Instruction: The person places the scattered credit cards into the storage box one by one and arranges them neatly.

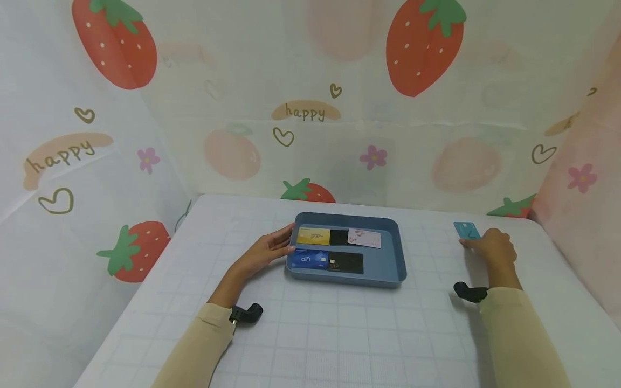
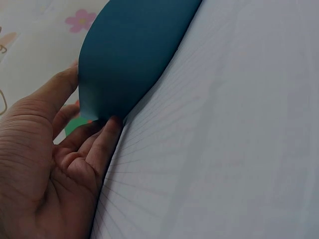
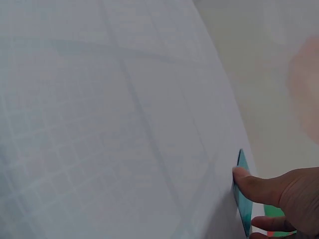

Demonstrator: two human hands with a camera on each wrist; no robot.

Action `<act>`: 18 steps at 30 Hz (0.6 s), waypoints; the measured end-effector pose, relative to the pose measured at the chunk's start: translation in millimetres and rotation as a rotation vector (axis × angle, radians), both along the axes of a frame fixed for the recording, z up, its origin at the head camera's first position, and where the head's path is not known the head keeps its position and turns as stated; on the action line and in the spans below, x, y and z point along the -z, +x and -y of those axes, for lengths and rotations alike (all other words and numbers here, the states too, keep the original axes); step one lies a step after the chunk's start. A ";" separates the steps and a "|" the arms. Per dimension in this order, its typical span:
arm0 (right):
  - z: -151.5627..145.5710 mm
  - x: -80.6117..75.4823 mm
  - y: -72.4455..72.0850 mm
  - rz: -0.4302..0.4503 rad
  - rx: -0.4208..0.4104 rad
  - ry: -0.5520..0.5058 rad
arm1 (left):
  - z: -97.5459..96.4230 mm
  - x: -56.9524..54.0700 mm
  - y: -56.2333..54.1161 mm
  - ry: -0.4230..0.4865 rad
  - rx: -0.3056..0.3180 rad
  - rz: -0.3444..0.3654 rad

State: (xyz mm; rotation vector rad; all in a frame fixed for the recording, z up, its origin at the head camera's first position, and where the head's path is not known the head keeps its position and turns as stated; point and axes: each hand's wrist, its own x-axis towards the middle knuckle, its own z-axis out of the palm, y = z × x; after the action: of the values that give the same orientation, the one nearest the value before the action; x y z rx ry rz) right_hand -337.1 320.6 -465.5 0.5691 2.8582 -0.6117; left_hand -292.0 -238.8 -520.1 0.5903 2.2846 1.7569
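Observation:
In the head view a blue tray point(image 1: 383, 264) lies on the table. My left hand point(image 1: 264, 250) holds its left end, the thumb at the rim and the fingers against the outer wall. Inside, a yellow card point(image 1: 313, 236), a mostly covered black card point(image 1: 338, 237) and a white floral card point(image 1: 365, 238) form the far row. Nearer lie a blue VIP card point(image 1: 310, 258) and a black VIP card point(image 1: 346, 262). Off to the right, my right hand point(image 1: 492, 250) pinches a teal card point(image 1: 467, 230), seen nearly edge-on in the right wrist view.
The table point(image 1: 339, 334) has a white gridded cover. Behind it and along both sides hang curtains point(image 1: 359, 129) with strawberry prints. A black wrist camera point(image 1: 247, 313) sits on the left wrist, another black camera point(image 1: 469, 292) on the right.

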 end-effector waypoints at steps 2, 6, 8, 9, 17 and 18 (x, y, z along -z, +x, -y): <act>-0.6 0.3 -0.1 0.003 0.009 -0.001 | -0.1 -0.1 0.1 0.001 0.004 -0.003; -1.7 0.4 0.1 0.008 0.016 -0.009 | -0.1 -0.8 0.4 0.003 0.002 0.003; -1.9 0.2 0.2 0.011 0.017 -0.011 | -0.2 -1.4 0.8 0.003 0.002 0.005; -2.0 0.2 0.2 0.014 0.019 -0.012 | -0.2 -1.8 1.0 0.003 0.002 0.007; -2.8 -0.5 2.0 0.005 0.027 -0.028 | -0.4 -1.8 1.9 0.000 -0.008 0.022; -2.5 -0.9 2.7 0.001 0.029 -0.032 | -0.4 -1.5 1.6 0.001 -0.005 0.021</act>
State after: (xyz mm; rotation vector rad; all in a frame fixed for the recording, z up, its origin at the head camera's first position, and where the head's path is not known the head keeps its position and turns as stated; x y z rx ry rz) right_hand -334.3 323.0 -464.6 0.6061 2.8381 -0.6599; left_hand -290.3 -238.4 -518.7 0.5641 2.2741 1.7579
